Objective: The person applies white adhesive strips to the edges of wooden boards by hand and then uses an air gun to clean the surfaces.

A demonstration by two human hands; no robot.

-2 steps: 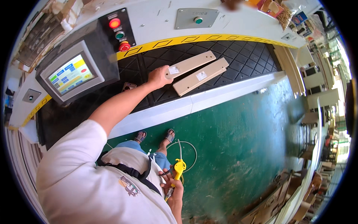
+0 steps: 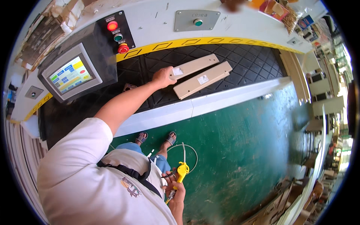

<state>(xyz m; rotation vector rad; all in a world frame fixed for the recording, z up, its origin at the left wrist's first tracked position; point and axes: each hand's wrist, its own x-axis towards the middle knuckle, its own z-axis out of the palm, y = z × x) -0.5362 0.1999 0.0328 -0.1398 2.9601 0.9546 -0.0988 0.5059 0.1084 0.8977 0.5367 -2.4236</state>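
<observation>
Spreading across the centre and lower right of the frame, a green floor (image 2: 232, 142) runs up to a long white machine (image 2: 157, 20) that curves along the top. The person's pale shirt (image 2: 78, 161) fills the lower left, as I see it from here. A black, diamond-grooved machine bed (image 2: 258, 58) lies behind a white rail (image 2: 221, 99), with a control screen (image 2: 71, 73) at upper left.

Two beige boards rest side by side on that bed, upper centre: the far board (image 2: 197, 64) and, close below it, the nearer board (image 2: 210, 77), which may be two pieces stacked; I can't tell. The left hand (image 2: 164, 77) has its fingers closed around the far board's left end. At lower centre, the right hand (image 2: 179, 193) has its fingers wrapped about a yellow air gun (image 2: 182, 170); whether its trigger is squeezed I can't tell. A thin hose (image 2: 197, 155) loops just beside the sandalled feet (image 2: 170, 138).

With only one end held, the far board could, I think, swing its free end and scuff its neighbour, the gap being so narrow. A careless step could snag the loop and jerk the gun. Smallest of all, the white labels (image 2: 177, 71) could peel if a thumb or strong air catches an edge.
</observation>
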